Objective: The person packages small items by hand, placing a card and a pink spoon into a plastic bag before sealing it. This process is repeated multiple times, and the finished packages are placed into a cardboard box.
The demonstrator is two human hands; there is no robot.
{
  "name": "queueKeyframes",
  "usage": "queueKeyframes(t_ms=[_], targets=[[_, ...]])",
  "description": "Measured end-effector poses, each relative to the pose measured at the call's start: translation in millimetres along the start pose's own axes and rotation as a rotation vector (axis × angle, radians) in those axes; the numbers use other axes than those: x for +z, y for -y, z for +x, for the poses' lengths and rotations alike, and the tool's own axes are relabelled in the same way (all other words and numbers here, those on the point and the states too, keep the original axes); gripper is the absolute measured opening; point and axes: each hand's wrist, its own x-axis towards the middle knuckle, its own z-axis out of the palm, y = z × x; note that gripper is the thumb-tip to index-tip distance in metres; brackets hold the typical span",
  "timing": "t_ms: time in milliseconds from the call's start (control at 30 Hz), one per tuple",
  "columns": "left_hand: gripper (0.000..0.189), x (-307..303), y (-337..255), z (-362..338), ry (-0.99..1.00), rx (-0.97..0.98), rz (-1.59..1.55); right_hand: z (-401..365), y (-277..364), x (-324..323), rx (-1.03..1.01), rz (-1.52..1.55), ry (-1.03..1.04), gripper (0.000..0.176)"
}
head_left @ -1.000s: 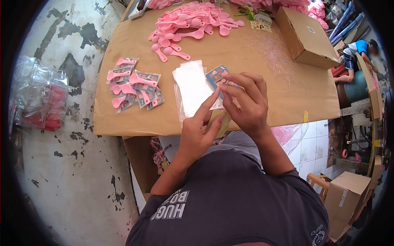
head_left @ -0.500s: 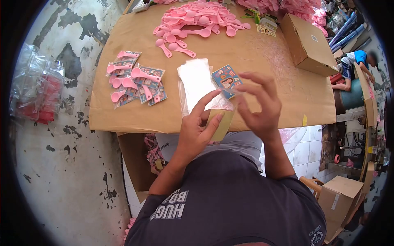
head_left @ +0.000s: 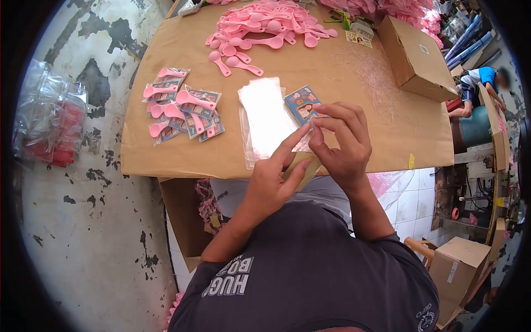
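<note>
While the left hand clamps a yellowish card between thumb and fingers, apparently for steadiness, the right hand joins its fingertips, any contents indiscernible; blue printed cards lie just beyond, conveniently near.

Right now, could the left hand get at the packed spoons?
Probably yes. Only bare brown paper seems to lie between the left hand and the packed spoons, though it would likely have to put down the card it holds first.
</note>
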Motion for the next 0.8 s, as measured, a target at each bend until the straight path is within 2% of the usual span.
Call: queueKeyframes(t_ms=[67,100,167,200,267,400,467,500,567,633,700,800], targets=[[0.063,1,4,0,0.024,0.005,-0.062,1,0,-2,0.168,0.137,-0.062,0.021],[0.063,2,2,0,0.027,0.006,-0.059,0,-5,-4,0.17,0.136,-0.065,0.021],[0.058,2,-2,0,0.008,-0.075,-0.268,-1,-20,-11,0.358,0.288,-0.216,0.015],[0.058,1,-1,1,0.01,-0.075,-0.267,2,-22,-15,0.359,0.288,-0.217,0.015],[0.049,-1,3,0,-0.07,-0.154,-0.488,11,-23,-25,0.708,0.887,-0.532,0.01],[0.038,-4,14,2,-0.121,-0.125,-0.594,-11,-46,-37,0.674,0.997,-0.509,0.009],[0.028,-8,16,2,-0.111,-0.143,-0.632,-21,-41,-41,0.728,1.174,-0.041,0.009],[0.028,-8,16,4,-0.114,-0.143,-0.634,-24,-27,-37,0.78,1.066,0.043,0.007],[0.025,-6,16,6,-0.177,-0.065,-0.636,-23,-3,-12,0.735,0.957,0.099,0.007],[0.024,-8,16,7,-0.17,-0.071,-0.651,-22,5,-6,0.691,0.849,0.147,0.011],[0.024,-10,18,6,-0.159,-0.077,-0.665,-19,8,-8,0.717,0.8,0.393,0.019],[0.024,-14,24,5,-0.175,-0.069,-0.665,-17,7,-4,0.791,0.786,0.419,0.016]])
